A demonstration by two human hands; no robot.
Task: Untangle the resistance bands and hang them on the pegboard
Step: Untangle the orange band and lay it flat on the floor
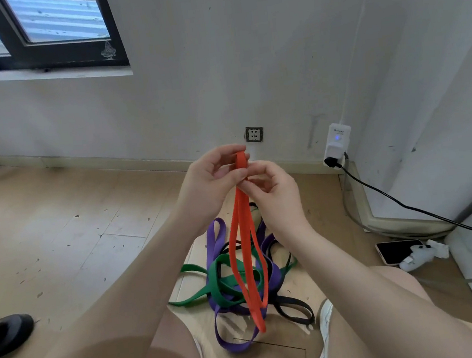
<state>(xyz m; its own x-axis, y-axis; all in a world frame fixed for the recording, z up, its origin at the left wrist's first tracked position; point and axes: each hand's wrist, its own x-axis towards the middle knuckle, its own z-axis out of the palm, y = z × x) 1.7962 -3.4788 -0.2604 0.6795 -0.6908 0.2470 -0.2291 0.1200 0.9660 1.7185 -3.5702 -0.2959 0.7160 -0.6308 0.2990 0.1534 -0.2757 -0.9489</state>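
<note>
An orange resistance band (243, 237) hangs doubled from both hands, its loops dangling down over a pile on the floor. My left hand (210, 181) pinches its top fold from the left. My right hand (271, 186) pinches the same fold from the right, just below. Under it lie a purple band (215, 237), a green band (201, 297) and a black band (294, 310), tangled together on the wooden floor between my knees. No pegboard is in view.
A phone (396, 251) and a white object lie on the floor at the right. A wall socket (254, 134) and a plugged-in adapter (338, 143) with a black cable sit on the wall ahead. A dark shoe (11, 331) is at the left edge.
</note>
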